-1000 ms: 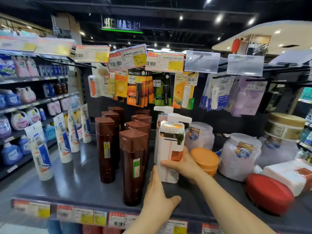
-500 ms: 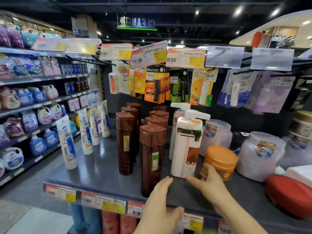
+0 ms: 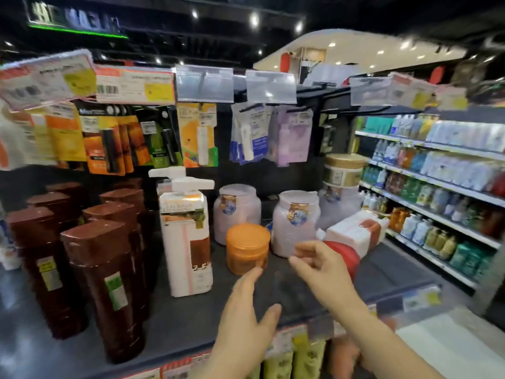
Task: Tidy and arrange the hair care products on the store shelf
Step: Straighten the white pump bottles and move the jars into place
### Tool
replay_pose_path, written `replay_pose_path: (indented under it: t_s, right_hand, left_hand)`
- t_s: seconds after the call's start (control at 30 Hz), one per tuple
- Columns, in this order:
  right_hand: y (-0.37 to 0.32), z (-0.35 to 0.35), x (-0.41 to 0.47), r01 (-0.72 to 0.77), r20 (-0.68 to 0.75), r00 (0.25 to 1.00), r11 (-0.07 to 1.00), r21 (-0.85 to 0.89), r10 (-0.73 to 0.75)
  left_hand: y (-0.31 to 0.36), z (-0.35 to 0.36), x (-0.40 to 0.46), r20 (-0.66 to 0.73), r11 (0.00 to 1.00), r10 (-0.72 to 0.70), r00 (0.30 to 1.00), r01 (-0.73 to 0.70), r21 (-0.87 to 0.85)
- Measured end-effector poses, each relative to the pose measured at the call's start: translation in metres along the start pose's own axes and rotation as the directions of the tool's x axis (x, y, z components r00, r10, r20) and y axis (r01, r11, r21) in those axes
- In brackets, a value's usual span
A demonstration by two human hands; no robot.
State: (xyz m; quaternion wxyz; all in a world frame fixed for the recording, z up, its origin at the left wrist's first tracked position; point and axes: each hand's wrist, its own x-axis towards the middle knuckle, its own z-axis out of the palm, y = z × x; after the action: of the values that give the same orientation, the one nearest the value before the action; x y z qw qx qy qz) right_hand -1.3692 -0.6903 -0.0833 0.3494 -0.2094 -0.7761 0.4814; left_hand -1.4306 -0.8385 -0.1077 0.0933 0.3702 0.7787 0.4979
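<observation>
Hands over the dark shelf (image 3: 191, 321), both holding nothing.
Left hand (image 3: 243, 310) flat, fingers straight and together, just short of the orange jar (image 3: 247, 248); right hand (image 3: 319, 265) loose, fingers spread, before the lilac tub (image 3: 296, 220). White pump bottle (image 3: 187, 236) upright beside the brown bottles (image 3: 106, 283).

Bare shelf (image 3: 300, 294) lies open ahead; orange jar (image 3: 247, 248) and pump bottle (image 3: 187, 242) crowd its left.
</observation>
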Motion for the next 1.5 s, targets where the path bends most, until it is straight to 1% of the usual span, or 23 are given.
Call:
replay_pose_path:
  t_s: [0.07, 0.13, 0.23, 0.3, 0.33, 0.47, 0.6, 0.67, 0.73, 0.77, 0.8, 0.87, 0.97, 1.07, 1.17, 1.2, 1.27, 1.33, 1.43, 1.5]
  right_hand:
    - [0.007, -0.032, 0.006, -0.013, -0.183, 0.983, 1.0, 0.01, 0.014]
    - [0.018, -0.065, 0.015, -0.074, -0.282, 0.956, 0.997, 0.025, 0.078]
    - [0.044, -0.105, 0.032, -0.215, -0.306, 0.928, 0.976, 0.024, 0.212]
    - [0.059, -0.127, 0.042, -0.275, -0.312, 0.911, 0.961, 0.027, 0.269]
    - [0.064, -0.135, 0.046, -0.285, -0.3, 0.912, 0.958, 0.031, 0.28]
    - [0.083, -0.159, 0.067, -0.321, -0.179, 0.929, 0.946, 0.05, 0.325]
    - [0.111, -0.171, 0.088, -0.398, 0.019, 0.916, 0.9, 0.178, 0.402]
    - [0.126, -0.172, 0.099, -0.434, 0.081, 0.901, 0.879, 0.196, 0.427]
    - [0.136, -0.174, 0.107, -0.461, 0.123, 0.887, 0.867, 0.187, 0.445]
    - [0.141, -0.175, 0.109, -0.474, 0.152, 0.879, 0.862, 0.179, 0.451]
    - [0.144, -0.177, 0.112, -0.484, 0.177, 0.872, 0.858, 0.173, 0.456]
    - [0.148, -0.178, 0.117, -0.502, 0.186, 0.862, 0.843, 0.193, 0.471]
    - [0.147, -0.18, 0.121, -0.534, 0.187, 0.845, 0.803, 0.265, 0.501]
    - [0.144, -0.182, 0.123, -0.567, 0.224, 0.823, 0.744, 0.353, 0.521]
    - [0.138, -0.185, 0.122, -0.577, 0.251, 0.812, 0.655, 0.488, 0.528]
    - [0.137, -0.184, 0.121, -0.567, 0.25, 0.817, 0.65, 0.506, 0.519]
    - [0.129, -0.179, 0.119, -0.506, 0.2, 0.856, 0.698, 0.506, 0.476]
    - [0.112, -0.176, 0.114, -0.395, 0.105, 0.911, 0.769, 0.502, 0.4]
    - [0.078, -0.175, 0.109, -0.178, -0.033, 0.976, 0.879, 0.443, 0.215]
    - [0.055, -0.171, 0.102, -0.054, -0.057, 0.995, 0.922, 0.384, 0.082]
  left_hand:
    - [0.008, 0.015, 0.008, 0.039, 0.999, 0.028, 0.999, -0.027, -0.022]
    - [0.02, 0.032, 0.016, 0.061, 0.998, 0.053, 0.997, -0.052, -0.021]
    - [0.042, 0.057, 0.032, 0.069, 0.993, 0.118, 0.991, -0.12, 0.017]
    - [0.058, 0.076, 0.049, 0.048, 0.983, 0.168, 0.985, -0.171, 0.065]
    - [0.065, 0.085, 0.061, 0.046, 0.978, 0.174, 0.984, -0.178, 0.107]
    - [0.088, 0.133, 0.121, 0.082, 0.952, 0.105, 0.991, -0.124, 0.28]
    - [0.103, 0.177, 0.181, 0.13, 0.853, 0.053, 0.99, -0.113, 0.51]
    - [0.104, 0.187, 0.203, 0.177, 0.79, -0.071, 0.982, -0.053, 0.611]
    - [0.107, 0.194, 0.216, 0.232, 0.731, -0.217, 0.948, 0.0, 0.683]
    - [0.11, 0.197, 0.219, 0.249, 0.705, -0.267, 0.931, 0.012, 0.709]
    - [0.114, 0.199, 0.22, 0.25, 0.682, -0.298, 0.921, 0.023, 0.731]
    - [0.119, 0.201, 0.221, 0.209, 0.655, -0.308, 0.928, 0.048, 0.754]
    - [0.117, 0.202, 0.217, 0.136, 0.676, -0.28, 0.95, 0.094, 0.731]
    - [0.112, 0.202, 0.213, 0.085, 0.708, -0.229, 0.97, 0.106, 0.698]
    - [0.109, 0.205, 0.207, 0.02, 0.764, -0.133, 0.991, 0.089, 0.639]
    - [0.109, 0.208, 0.203, -0.005, 0.787, -0.079, 0.997, 0.066, 0.614]
    - [0.111, 0.212, 0.193, -0.066, 0.848, 0.033, 0.997, 0.007, 0.53]
    - [0.119, 0.212, 0.179, -0.142, 0.92, 0.1, 0.985, -0.037, 0.39]
    - [0.134, 0.204, 0.153, -0.294, 0.988, 0.12, 0.948, -0.086, 0.126]
    - [0.139, 0.193, 0.134, -0.431, 0.993, 0.083, 0.899, -0.112, -0.043]
